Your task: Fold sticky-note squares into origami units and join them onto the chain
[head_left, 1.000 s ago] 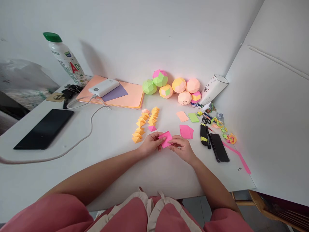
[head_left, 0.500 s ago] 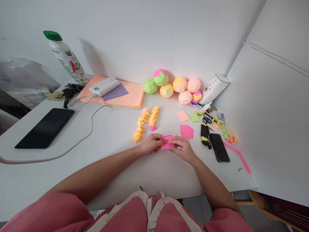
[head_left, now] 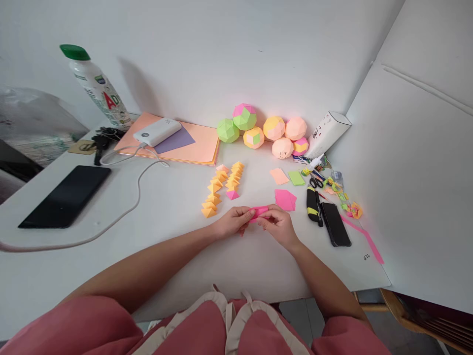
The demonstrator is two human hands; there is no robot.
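Observation:
A small pink paper (head_left: 259, 212) is pinched between my two hands, its lower edge bent up and partly hidden by fingers. My left hand (head_left: 233, 221) grips its left end, thumb on top. On the right end, my right hand (head_left: 280, 226) closes its thumb and fingers. Just beyond lie a stack of pink sheets (head_left: 285, 199), a peach stack (head_left: 279, 176) and a green stack (head_left: 296, 178). Two rows of folded orange pieces (head_left: 214, 189) stand ahead of my left hand, with a pink folded piece (head_left: 232, 195) at the near end of one row.
Paper balls (head_left: 274, 128) sit against the wall beside a white box (head_left: 328, 134). At right are scissors (head_left: 316, 182), a cutter (head_left: 312, 204) and a phone (head_left: 335, 224). A tablet (head_left: 65, 196), cable, power bank (head_left: 157, 131) and bottle (head_left: 98, 88) occupy the left.
The pink paper was flatter and showed more of its face; now it is narrower, folded or tilted between my fingers. The view has shifted slightly.

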